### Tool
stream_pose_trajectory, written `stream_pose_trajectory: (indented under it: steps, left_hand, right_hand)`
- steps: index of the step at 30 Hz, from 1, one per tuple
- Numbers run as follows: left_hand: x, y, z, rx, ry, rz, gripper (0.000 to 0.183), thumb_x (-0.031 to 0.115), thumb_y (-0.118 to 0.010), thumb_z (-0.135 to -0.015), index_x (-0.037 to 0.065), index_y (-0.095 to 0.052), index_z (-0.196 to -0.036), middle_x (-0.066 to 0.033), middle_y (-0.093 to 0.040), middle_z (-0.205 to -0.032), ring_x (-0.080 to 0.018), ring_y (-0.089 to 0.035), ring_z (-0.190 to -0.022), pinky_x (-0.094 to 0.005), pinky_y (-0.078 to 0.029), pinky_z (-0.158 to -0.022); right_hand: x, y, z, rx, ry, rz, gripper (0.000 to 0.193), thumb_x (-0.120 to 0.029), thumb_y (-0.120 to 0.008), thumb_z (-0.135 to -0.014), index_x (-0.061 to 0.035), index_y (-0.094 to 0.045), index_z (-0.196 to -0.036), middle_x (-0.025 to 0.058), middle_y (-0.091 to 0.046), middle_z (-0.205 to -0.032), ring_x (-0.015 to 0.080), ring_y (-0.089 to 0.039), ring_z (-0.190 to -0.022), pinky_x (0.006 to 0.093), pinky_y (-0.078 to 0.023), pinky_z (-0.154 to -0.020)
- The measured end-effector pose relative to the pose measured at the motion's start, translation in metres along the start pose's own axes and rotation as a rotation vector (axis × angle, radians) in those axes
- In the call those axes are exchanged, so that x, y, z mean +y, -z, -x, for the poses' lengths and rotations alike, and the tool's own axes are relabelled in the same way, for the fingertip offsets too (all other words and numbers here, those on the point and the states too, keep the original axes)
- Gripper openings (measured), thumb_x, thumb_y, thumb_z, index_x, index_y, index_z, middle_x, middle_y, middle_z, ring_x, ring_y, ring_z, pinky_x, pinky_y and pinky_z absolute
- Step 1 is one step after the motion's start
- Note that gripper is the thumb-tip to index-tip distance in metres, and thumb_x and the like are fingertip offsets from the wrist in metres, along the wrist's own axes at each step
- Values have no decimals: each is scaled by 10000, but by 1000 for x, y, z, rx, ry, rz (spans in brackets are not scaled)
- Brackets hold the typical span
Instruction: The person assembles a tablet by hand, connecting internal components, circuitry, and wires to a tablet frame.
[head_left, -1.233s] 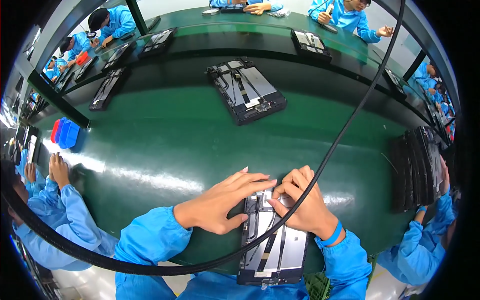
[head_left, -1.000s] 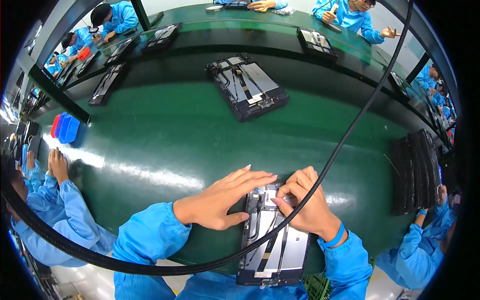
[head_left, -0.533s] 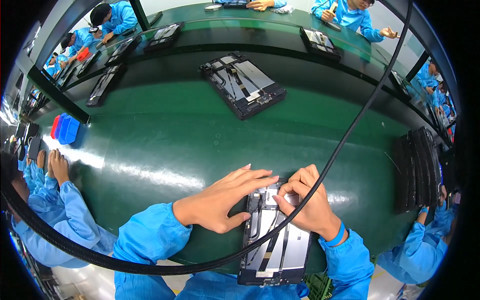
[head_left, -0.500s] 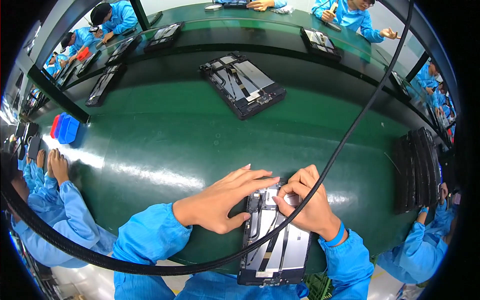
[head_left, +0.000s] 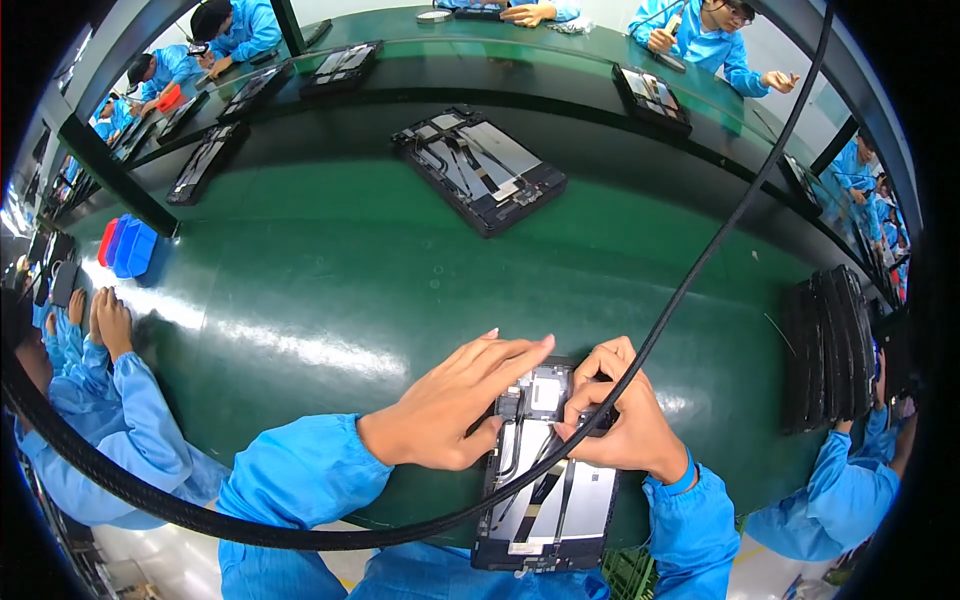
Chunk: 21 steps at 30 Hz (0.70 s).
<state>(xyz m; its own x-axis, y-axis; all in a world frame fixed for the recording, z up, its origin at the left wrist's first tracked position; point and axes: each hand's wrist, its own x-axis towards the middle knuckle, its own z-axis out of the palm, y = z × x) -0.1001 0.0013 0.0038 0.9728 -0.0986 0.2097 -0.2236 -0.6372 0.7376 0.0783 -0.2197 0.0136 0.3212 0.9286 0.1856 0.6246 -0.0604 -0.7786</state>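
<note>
An opened tablet [head_left: 594,500] with silver inner panels and dark ribbon cables lies in front of me, its near end at the table edge. My left hand [head_left: 440,410] is open at its upper left, fingers stretched towards the top end and thumb by the left edge. Over the upper right part, my right hand [head_left: 640,430] has its fingers curled, thumb and forefinger closed near the right edge. Whatever they grip is hidden by the fingers and by a black hanging cable [head_left: 690,285] that crosses the view.
Another opened tablet [head_left: 485,165] lies farther back on the green table [head_left: 300,270]. Black slabs [head_left: 825,350] stand stacked at right; blue bins [head_left: 133,248] sit at left. More opened tablets [head_left: 652,98] line a shelf. Co-workers in blue sit on both sides and opposite.
My right hand has moved slightly right and down, uncovering a pale plate near the tablet's top. My left forefinger has lifted slightly off the top end. The view has shifted a little.
</note>
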Motion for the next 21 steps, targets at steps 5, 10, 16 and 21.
stream_pose_trajectory:
  steps: [5, 10, 16, 21]
  left_hand:
    - [9, -22, 18, 411, -17, -191, 551, 16, -807, -781, 45, -678, -1317, -157, -640, -1282, -389, -625, -1157, -580, -510, -1143]
    - [15, -28, 26, 393, -95, -330, 230, 31, -833, -763, 68, -796, -987, -47, -696, -1046, -302, -630, -994, -462, -565, -901]
    - [23, -23, 26, 364, -178, -450, 346, 71, -828, -733, 43, -829, -1077, -33, -723, -997, -248, -644, -856, -401, -544, -796]
    - [23, -24, 27, 294, -228, -501, 337, 108, -816, -771, 14, -812, -1095, -42, -716, -953, -216, -643, -778, -374, -535, -752]
  right_hand:
    - [5, -3, 3, 42, 9, -2, 141, -117, -899, -655, -142, -795, -748, 18, -661, -1004, 303, -557, -1087, 427, -426, -988]
    - [7, -1, 5, 59, 21, 11, 132, -116, -893, -658, -143, -789, -736, 9, -653, -988, 303, -558, -1088, 433, -435, -977]
    - [8, 3, 7, 37, 36, 8, 129, -122, -897, -651, -147, -792, -721, -2, -651, -978, 301, -562, -1096, 434, -435, -978]
    - [11, 5, 8, 25, 34, -2, 139, -129, -903, -654, -149, -788, -729, -4, -659, -974, 304, -561, -1083, 435, -434, -975]
